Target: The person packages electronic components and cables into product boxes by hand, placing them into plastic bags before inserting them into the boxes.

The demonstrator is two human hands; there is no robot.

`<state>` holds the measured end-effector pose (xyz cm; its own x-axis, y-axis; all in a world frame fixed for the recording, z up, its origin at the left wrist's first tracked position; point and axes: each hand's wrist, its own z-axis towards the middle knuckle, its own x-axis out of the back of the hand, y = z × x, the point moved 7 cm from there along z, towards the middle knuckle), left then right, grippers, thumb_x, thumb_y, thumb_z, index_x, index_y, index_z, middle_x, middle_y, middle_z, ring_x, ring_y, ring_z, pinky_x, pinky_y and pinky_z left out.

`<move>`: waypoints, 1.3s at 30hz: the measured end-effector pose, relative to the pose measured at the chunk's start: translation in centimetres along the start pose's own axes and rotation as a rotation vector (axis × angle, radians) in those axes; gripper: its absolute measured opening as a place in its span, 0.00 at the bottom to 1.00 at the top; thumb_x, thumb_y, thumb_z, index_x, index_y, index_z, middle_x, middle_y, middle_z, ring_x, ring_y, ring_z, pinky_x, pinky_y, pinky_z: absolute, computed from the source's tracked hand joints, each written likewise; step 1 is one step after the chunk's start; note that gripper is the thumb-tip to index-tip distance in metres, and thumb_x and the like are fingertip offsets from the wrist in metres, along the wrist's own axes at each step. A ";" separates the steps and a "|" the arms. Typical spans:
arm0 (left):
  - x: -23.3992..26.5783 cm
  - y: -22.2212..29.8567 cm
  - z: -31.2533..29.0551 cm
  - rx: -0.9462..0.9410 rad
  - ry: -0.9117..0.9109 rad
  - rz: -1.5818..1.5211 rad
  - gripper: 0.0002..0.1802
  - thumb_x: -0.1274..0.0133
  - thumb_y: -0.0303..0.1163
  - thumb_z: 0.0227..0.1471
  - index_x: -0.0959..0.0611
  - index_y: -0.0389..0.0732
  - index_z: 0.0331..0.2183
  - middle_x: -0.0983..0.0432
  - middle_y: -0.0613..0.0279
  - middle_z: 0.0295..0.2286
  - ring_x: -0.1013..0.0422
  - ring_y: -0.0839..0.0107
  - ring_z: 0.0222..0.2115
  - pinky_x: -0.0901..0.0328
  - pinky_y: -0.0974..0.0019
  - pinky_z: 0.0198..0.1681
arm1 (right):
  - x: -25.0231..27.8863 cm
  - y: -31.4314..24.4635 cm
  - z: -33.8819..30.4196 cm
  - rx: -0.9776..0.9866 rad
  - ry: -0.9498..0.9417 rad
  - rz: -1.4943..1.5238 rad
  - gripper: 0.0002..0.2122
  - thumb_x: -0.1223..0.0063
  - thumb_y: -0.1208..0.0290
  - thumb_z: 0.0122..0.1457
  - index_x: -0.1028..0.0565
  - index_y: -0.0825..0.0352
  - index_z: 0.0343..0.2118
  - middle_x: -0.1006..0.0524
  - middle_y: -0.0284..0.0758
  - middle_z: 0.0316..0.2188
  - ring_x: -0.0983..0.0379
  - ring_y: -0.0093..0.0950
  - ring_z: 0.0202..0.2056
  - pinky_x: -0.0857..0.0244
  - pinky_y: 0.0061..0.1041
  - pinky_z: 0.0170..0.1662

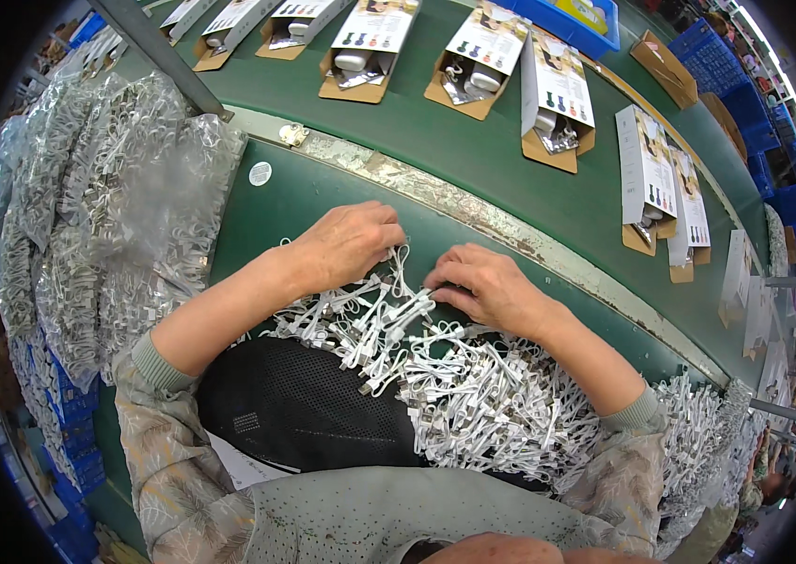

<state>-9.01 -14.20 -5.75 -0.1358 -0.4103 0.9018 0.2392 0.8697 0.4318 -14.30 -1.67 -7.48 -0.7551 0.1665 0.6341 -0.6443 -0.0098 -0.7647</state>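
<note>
A heap of short white USB cables (511, 404) lies on the green worktop in front of me. My left hand (355, 244) is closed, its fingertips pinching the looped end of white cables above the heap's far edge. To its right, my right hand (492, 287) has curled fingers, with thumb and forefinger closed at the plug ends of the same few cables. The fingers partly hide how many cables are held. A black mesh-covered item (304, 404) lies between my body and the heap, on the left.
Beyond a worn metal rail (473, 221), a green conveyor belt (398, 136) carries several open white boxes (558, 89) with small white items inside. Clear bags of white cables (125, 207) are piled at left. More cables (699, 423) lie at right. A blue bin (576, 28) stands at the back.
</note>
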 end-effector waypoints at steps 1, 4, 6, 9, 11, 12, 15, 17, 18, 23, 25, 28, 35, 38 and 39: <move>-0.1 -0.6 -0.4 0.090 -0.047 -0.001 0.08 0.47 0.25 0.42 0.22 0.38 0.31 0.29 0.55 0.32 0.31 0.56 0.34 0.34 0.58 0.38 | 0.2 0.1 -0.4 -0.015 0.037 0.016 0.05 0.43 0.75 0.48 0.25 0.66 0.29 0.28 0.35 0.27 0.30 0.32 0.31 0.35 0.28 0.34; 0.9 -1.6 -1.6 0.204 -0.041 0.030 0.06 0.46 0.28 0.44 0.22 0.37 0.27 0.27 0.55 0.28 0.29 0.55 0.30 0.34 0.58 0.35 | 1.1 1.3 -1.5 -0.108 0.041 0.009 0.05 0.44 0.75 0.49 0.25 0.66 0.29 0.28 0.35 0.25 0.30 0.32 0.28 0.36 0.27 0.31; 1.1 -3.5 -2.8 0.417 -0.100 -0.046 0.07 0.46 0.30 0.44 0.22 0.35 0.25 0.25 0.54 0.25 0.28 0.54 0.28 0.34 0.59 0.34 | 1.1 2.6 -2.1 -0.352 0.008 0.292 0.04 0.45 0.73 0.52 0.26 0.67 0.27 0.26 0.31 0.24 0.30 0.23 0.25 0.36 0.21 0.29; 1.7 -4.6 -4.2 0.617 0.037 -0.441 0.10 0.46 0.32 0.45 0.21 0.32 0.26 0.25 0.55 0.20 0.27 0.65 0.23 0.34 0.65 0.29 | 0.2 4.6 -3.0 -0.665 0.046 0.934 0.05 0.47 0.70 0.55 0.26 0.67 0.29 0.25 0.29 0.24 0.30 0.16 0.26 0.35 0.15 0.30; 1.7 -5.1 -4.3 0.651 0.066 -0.506 0.12 0.46 0.32 0.45 0.21 0.31 0.27 0.26 0.58 0.19 0.30 0.73 0.21 0.35 0.68 0.27 | 0.3 5.9 -2.4 -0.757 0.162 0.985 0.07 0.47 0.68 0.55 0.26 0.68 0.30 0.25 0.30 0.24 0.30 0.16 0.25 0.35 0.14 0.28; 1.8 -5.3 -4.1 0.665 0.084 -0.492 0.12 0.46 0.32 0.45 0.21 0.30 0.27 0.26 0.58 0.19 0.30 0.74 0.20 0.35 0.69 0.26 | 0.3 6.4 -2.0 -0.787 0.204 1.029 0.08 0.47 0.68 0.55 0.26 0.68 0.31 0.25 0.30 0.24 0.30 0.16 0.25 0.35 0.13 0.28; 1.6 -5.7 -3.8 0.682 0.097 -0.490 0.12 0.47 0.32 0.45 0.22 0.30 0.26 0.27 0.59 0.18 0.31 0.74 0.20 0.35 0.69 0.25 | 1.2 7.6 0.6 -0.758 0.384 1.131 0.08 0.48 0.68 0.55 0.26 0.68 0.32 0.26 0.30 0.25 0.30 0.16 0.25 0.34 0.12 0.27; 1.6 -5.6 -3.5 0.662 0.118 -0.544 0.12 0.47 0.32 0.45 0.22 0.30 0.27 0.27 0.60 0.18 0.32 0.76 0.19 0.36 0.70 0.24 | 2.0 8.9 2.6 -0.726 0.521 1.186 0.07 0.49 0.69 0.57 0.27 0.68 0.32 0.26 0.31 0.26 0.29 0.18 0.26 0.32 0.14 0.29; 1.4 -5.7 -3.5 0.673 0.106 -0.555 0.12 0.47 0.32 0.46 0.22 0.30 0.27 0.27 0.61 0.18 0.32 0.77 0.19 0.36 0.70 0.24 | 2.2 9.8 3.7 -0.737 0.577 1.196 0.07 0.49 0.70 0.57 0.27 0.69 0.32 0.26 0.31 0.26 0.29 0.18 0.26 0.31 0.14 0.29; 0.8 -6.0 -3.7 0.702 0.101 -0.591 0.12 0.47 0.32 0.46 0.22 0.30 0.26 0.27 0.63 0.18 0.31 0.78 0.19 0.35 0.73 0.24 | 3.4 14.8 7.1 -0.752 0.961 1.329 0.09 0.46 0.71 0.53 0.27 0.73 0.29 0.26 0.34 0.23 0.29 0.21 0.21 0.31 0.17 0.21; 0.9 -5.8 -3.3 0.700 0.121 -0.646 0.11 0.48 0.32 0.47 0.22 0.30 0.26 0.27 0.64 0.18 0.31 0.78 0.19 0.35 0.74 0.24 | 4.4 16.2 7.0 -0.781 1.045 1.283 0.11 0.45 0.67 0.53 0.27 0.72 0.27 0.26 0.34 0.22 0.29 0.21 0.20 0.32 0.18 0.20; 1.0 -6.7 -3.7 0.732 0.184 -0.673 0.11 0.48 0.31 0.48 0.22 0.31 0.26 0.27 0.64 0.18 0.31 0.79 0.19 0.35 0.75 0.24 | 5.5 15.0 5.7 -0.709 0.965 0.859 0.21 0.53 0.53 0.57 0.28 0.70 0.22 0.29 0.33 0.15 0.34 0.20 0.16 0.44 0.18 0.16; 4.5 -11.9 1.2 0.793 0.423 -0.522 0.11 0.48 0.33 0.44 0.22 0.34 0.20 0.26 0.63 0.15 0.30 0.77 0.15 0.34 0.72 0.23 | 2.6 5.8 -3.5 -0.245 0.607 -0.085 0.16 0.47 0.67 0.55 0.33 0.68 0.13 0.33 0.41 0.11 0.36 0.32 0.13 0.42 0.30 0.18; 4.8 -16.0 5.6 0.928 0.480 -0.475 0.11 0.47 0.33 0.41 0.22 0.36 0.15 0.25 0.60 0.14 0.28 0.73 0.15 0.33 0.70 0.23 | 2.4 4.0 -3.2 -0.190 0.583 -0.209 0.16 0.46 0.69 0.53 0.34 0.66 0.12 0.34 0.39 0.11 0.35 0.37 0.14 0.42 0.31 0.18; 4.7 -16.7 7.6 0.968 0.469 -0.464 0.10 0.47 0.32 0.41 0.21 0.36 0.17 0.25 0.60 0.13 0.28 0.72 0.15 0.32 0.69 0.24 | 2.5 4.1 -3.2 -0.199 0.584 -0.216 0.16 0.46 0.69 0.53 0.34 0.66 0.12 0.34 0.39 0.11 0.35 0.37 0.14 0.42 0.31 0.18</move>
<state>-20.98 -28.55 -8.88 0.3982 -0.6285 0.6681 -0.5995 0.3729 0.7081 -18.41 1.81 -9.37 -0.3853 0.6528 0.6522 -0.6970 0.2573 -0.6693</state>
